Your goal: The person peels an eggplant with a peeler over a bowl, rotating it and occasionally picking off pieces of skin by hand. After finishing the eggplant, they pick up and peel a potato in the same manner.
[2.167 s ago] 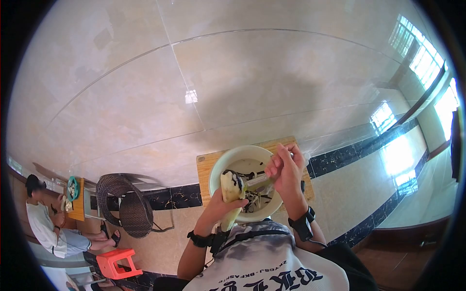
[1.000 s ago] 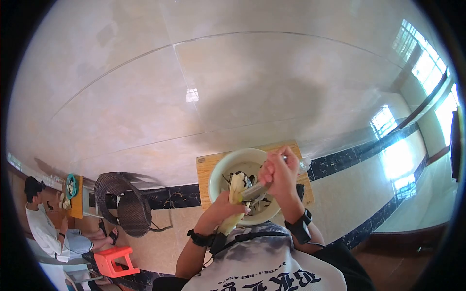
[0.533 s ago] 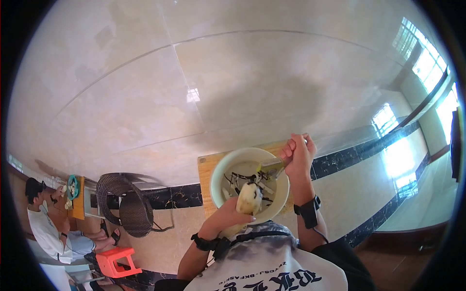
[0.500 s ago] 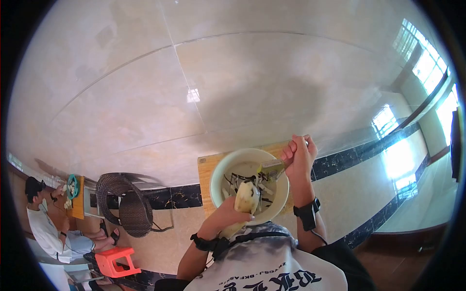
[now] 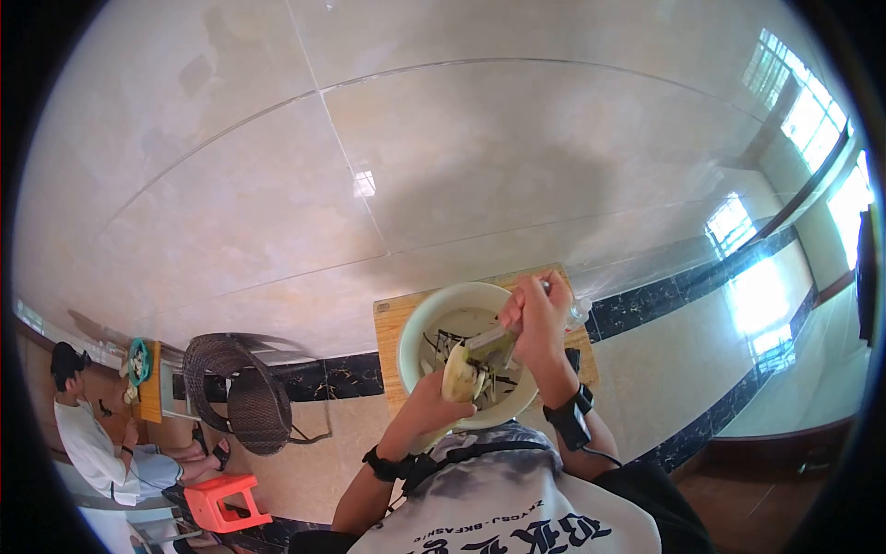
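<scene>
In my left hand (image 5: 429, 406) is a long pale, peeled-looking vegetable (image 5: 457, 379) with a few dark marks; the fingers are wrapped round it over the near left of the bowl. My right hand (image 5: 538, 319) is closed on the handle of a knife (image 5: 489, 342), its flat blade slanting down to the left. The blade overlaps the vegetable's upper end in this view. Below both hands sits a pale round bowl (image 5: 406, 346) with dark and whitish strips (image 5: 503, 388) in it.
The bowl rests on a small wooden table (image 5: 392, 319) against a shiny wall. A clear bottle (image 5: 580, 312) stands beside my right hand. On the left are a dark wicker chair (image 5: 258, 411), a red stool (image 5: 226, 503) and a seated person (image 5: 92, 420) by another small table (image 5: 149, 397).
My right hand has come down and left with the knife, towards the vegetable. The vegetable's upper end has tilted left, and the bottle has come into view.
</scene>
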`<state>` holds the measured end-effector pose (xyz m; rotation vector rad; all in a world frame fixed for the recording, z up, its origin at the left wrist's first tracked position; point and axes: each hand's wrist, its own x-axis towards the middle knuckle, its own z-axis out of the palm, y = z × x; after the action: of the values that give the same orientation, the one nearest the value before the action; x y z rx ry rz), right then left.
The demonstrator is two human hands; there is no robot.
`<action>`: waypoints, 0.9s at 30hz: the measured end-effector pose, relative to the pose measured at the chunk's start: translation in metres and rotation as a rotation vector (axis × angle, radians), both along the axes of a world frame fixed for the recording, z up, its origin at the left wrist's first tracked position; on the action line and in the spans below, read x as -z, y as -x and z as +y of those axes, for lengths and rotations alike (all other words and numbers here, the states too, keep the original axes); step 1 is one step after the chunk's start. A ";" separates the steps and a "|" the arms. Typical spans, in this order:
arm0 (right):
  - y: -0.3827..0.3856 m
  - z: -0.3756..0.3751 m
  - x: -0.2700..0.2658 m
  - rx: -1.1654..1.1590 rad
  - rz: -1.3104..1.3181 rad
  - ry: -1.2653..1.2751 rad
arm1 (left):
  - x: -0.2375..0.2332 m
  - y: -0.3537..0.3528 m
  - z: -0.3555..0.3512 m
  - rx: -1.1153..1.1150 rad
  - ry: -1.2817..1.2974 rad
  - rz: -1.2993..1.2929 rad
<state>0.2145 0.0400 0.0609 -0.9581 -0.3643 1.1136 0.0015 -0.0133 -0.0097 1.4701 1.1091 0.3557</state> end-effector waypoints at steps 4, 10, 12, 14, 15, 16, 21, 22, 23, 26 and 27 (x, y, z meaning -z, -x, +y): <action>-0.020 0.017 0.009 0.070 0.104 0.016 | -0.001 0.001 -0.010 -0.022 0.016 -0.099; -0.025 0.001 -0.002 -0.027 0.149 0.017 | -0.004 -0.001 -0.008 -0.060 0.053 -0.037; -0.011 -0.008 -0.001 -0.099 0.136 0.021 | -0.004 -0.002 -0.006 -0.050 0.071 -0.039; 0.002 -0.015 0.000 -0.158 0.154 0.008 | 0.006 -0.002 -0.003 -0.009 0.096 -0.078; 0.003 -0.015 -0.002 -0.122 0.142 0.009 | 0.004 -0.003 -0.002 0.007 0.106 -0.111; 0.004 -0.015 -0.004 -0.091 0.131 0.010 | -0.001 -0.002 -0.002 0.019 0.115 -0.143; -0.022 0.008 0.010 0.067 0.102 0.022 | -0.016 0.006 -0.003 0.080 0.199 -0.240; -0.029 0.012 0.014 0.076 0.153 0.039 | -0.018 0.006 -0.006 0.063 0.212 -0.284; -0.033 0.014 0.015 0.082 0.202 0.056 | -0.020 0.007 -0.007 0.043 0.224 -0.330; -0.033 0.003 0.011 0.022 0.216 0.035 | -0.021 0.013 -0.003 0.071 0.354 -0.313; -0.031 -0.003 0.006 -0.032 0.221 0.042 | -0.021 0.012 -0.003 0.071 0.363 -0.340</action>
<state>0.2453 0.0370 0.0546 -0.8582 -0.1774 1.2465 -0.0101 -0.0167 0.0116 1.0764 0.7968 0.3210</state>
